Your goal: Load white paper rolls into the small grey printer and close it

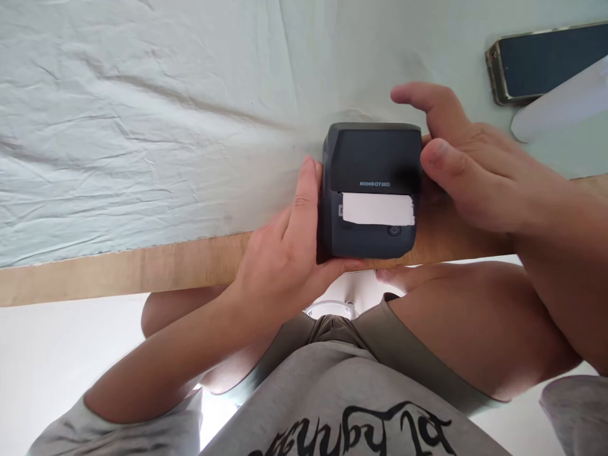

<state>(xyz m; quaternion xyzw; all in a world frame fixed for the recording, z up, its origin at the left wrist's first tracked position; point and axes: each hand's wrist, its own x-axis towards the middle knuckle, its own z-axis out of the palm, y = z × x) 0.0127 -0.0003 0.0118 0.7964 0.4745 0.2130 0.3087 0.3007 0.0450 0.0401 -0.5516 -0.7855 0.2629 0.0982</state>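
A dark label printer [370,158] with NIIMBOT lettering is near the front edge of the table, and a strip of white paper [377,209] sticks out of its slot above the power button. My left hand [289,253] grips the printer's left side and lower corner, its thumb under the near edge. At the printer's right side is my right hand [470,164], with the thumb close to the casing and the index finger stretched out beyond it. Its other fingers are partly hidden behind the printer.
A phone [551,63] in a case lies at the upper right, with a white rounded object [565,101] partly over it. Wrinkled pale cloth [142,126] covers the table, leaving a wooden front edge [190,263] bare. My legs are below the edge.
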